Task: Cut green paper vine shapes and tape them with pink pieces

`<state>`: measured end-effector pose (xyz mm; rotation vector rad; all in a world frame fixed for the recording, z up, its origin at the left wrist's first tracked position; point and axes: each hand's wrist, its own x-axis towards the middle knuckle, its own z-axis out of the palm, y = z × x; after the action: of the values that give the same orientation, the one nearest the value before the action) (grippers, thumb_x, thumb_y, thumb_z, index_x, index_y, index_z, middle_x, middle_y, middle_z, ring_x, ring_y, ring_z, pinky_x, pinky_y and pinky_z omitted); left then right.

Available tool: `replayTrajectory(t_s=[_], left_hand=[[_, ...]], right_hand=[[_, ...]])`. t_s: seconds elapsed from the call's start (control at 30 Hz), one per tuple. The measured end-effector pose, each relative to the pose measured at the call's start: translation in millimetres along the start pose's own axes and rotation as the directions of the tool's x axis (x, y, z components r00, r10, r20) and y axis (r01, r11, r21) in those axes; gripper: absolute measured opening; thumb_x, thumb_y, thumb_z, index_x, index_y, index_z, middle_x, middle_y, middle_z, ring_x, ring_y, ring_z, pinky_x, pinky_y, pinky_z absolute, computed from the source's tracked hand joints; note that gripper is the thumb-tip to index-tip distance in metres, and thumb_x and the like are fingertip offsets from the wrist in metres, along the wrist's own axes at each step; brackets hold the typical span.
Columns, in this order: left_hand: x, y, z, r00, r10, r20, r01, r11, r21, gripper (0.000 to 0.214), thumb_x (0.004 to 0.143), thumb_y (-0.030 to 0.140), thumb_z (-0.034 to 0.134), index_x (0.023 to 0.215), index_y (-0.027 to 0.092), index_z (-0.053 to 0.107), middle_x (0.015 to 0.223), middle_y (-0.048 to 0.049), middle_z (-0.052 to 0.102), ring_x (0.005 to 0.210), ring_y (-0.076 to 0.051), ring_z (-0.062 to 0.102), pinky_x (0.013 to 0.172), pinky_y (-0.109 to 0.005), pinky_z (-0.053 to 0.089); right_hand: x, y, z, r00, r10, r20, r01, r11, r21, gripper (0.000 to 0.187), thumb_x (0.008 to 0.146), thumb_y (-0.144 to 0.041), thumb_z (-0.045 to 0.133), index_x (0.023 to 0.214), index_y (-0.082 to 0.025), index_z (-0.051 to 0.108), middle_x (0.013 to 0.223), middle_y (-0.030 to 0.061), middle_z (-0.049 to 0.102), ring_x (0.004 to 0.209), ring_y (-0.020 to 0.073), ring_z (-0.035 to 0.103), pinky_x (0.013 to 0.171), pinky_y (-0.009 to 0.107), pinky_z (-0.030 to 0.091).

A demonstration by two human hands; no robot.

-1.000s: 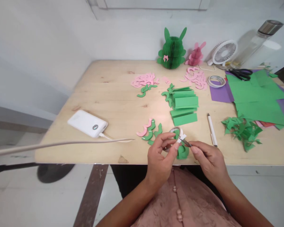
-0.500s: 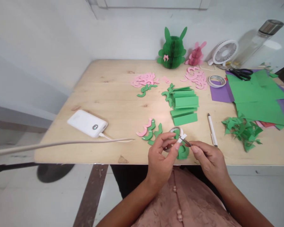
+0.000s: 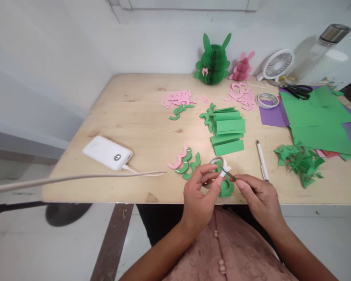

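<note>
Head view, left to right. White power bank point(image 3: 107, 152) flat on the wooden table point(image 3: 146, 136), cable plugged into its near corner. Pile of pink cut-outs point(image 3: 178, 98) farther back, a green wavy strip touching its near side. Closer to the front edge: one pink scalloped piece point(image 3: 174, 165) beside green scalloped pieces point(image 3: 182, 170).

Left hand point(image 3: 200, 199): thumb and fingers closed around a roll of white tape point(image 3: 224, 164), held up over the front edge area; white tape end point(image 3: 226, 169) sticks out at its right. Slim dark tool point(image 3: 229, 175) at that end; exact contact at the tip too small to tell. Green cut piece point(image 3: 226, 189) just below. Folded green paper point(image 3: 229, 127) behind.

Right hand point(image 3: 259, 195): narrow pinch, thumb and forefinger on the tool's near end. White pen point(image 3: 262, 160) lies just behind it. Green scraps point(image 3: 301, 162) farther right, near stacked green sheets point(image 3: 318, 113).
</note>
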<state>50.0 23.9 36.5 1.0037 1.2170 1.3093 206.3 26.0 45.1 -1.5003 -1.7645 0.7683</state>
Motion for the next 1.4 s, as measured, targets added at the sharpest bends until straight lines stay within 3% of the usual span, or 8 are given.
replayTrajectory(t_s=[0.63, 0.93, 1.0, 1.1, 1.27, 1.4], left_hand=[[0, 2, -0.3, 1.0, -0.005, 0.006, 0.005, 1.0, 0.018, 0.022, 0.081, 0.023, 0.063, 0.102, 0.02, 0.06, 0.092, -0.0049, 0.072, 0.085, -0.017, 0.069, 0.076, -0.026, 0.052], [-4, 0, -1.7, 0.999, -0.033, 0.023, 0.033, 0.999, 0.031, 0.023, 0.082, 0.025, 0.063, 0.103, 0.019, 0.059, 0.087, -0.0045, 0.073, 0.084, -0.018, 0.07, 0.074, -0.026, 0.05], [-3, 1, -1.3, 0.999, -0.029, 0.022, 0.029, 0.999, 0.036, 0.023, 0.082, 0.024, 0.062, 0.104, 0.019, 0.058, 0.087, -0.0039, 0.073, 0.085, -0.017, 0.07, 0.074, -0.025, 0.049], [-4, 3, -0.1, 1.0, -0.014, 0.023, 0.013, 0.999, 0.052, 0.022, 0.082, 0.023, 0.062, 0.104, 0.019, 0.059, 0.088, -0.0039, 0.073, 0.085, -0.017, 0.07, 0.075, -0.025, 0.05], [-6, 4, 1.8, 0.994, 0.101, 0.033, -0.105, 0.985, 0.14, 0.022, 0.083, 0.022, 0.062, 0.105, 0.02, 0.06, 0.094, -0.0054, 0.071, 0.085, -0.017, 0.07, 0.075, -0.027, 0.055], [-8, -2, 0.1, 0.962, 0.265, 0.069, -0.273, 0.916, 0.293, 0.024, 0.084, 0.019, 0.06, 0.108, 0.021, 0.06, 0.096, -0.0051, 0.07, 0.082, -0.016, 0.07, 0.072, -0.026, 0.056]], right_hand=[[-1, 0, -2, 0.999, -0.035, -0.027, 0.033, 0.997, -0.076, 0.029, 0.09, -0.04, 0.053, 0.082, -0.02, 0.073, 0.068, 0.0018, 0.07, 0.053, 0.0144, 0.06, 0.049, 0.023, 0.045], [-5, 8, -8, 0.985, -0.104, -0.14, 0.081, 0.984, -0.16, 0.021, 0.089, -0.035, 0.056, 0.087, -0.021, 0.071, 0.08, 0.0053, 0.073, 0.07, 0.0193, 0.068, 0.062, 0.027, 0.051], [-5, 9, -10, 0.984, -0.065, -0.166, 0.044, 0.991, -0.123, 0.022, 0.087, -0.038, 0.057, 0.087, -0.021, 0.071, 0.08, 0.0049, 0.073, 0.07, 0.0195, 0.067, 0.062, 0.027, 0.05], [-5, 10, -13, 0.979, 0.086, -0.185, -0.079, 0.996, 0.046, 0.025, 0.086, -0.042, 0.058, 0.086, -0.021, 0.072, 0.076, 0.0038, 0.072, 0.066, 0.0185, 0.064, 0.058, 0.027, 0.049], [0, 11, -10, 0.962, 0.267, -0.054, -0.224, 0.888, 0.401, 0.031, 0.083, -0.046, 0.061, 0.093, -0.019, 0.071, 0.064, -0.0003, 0.06, 0.05, 0.0107, 0.047, 0.044, 0.022, 0.036], [6, 6, -2, 0.932, 0.363, 0.003, -0.331, 0.847, 0.417, 0.027, 0.073, -0.041, 0.072, 0.087, -0.018, 0.071, 0.059, -0.0028, 0.054, 0.05, 0.0087, 0.042, 0.044, 0.02, 0.034]])
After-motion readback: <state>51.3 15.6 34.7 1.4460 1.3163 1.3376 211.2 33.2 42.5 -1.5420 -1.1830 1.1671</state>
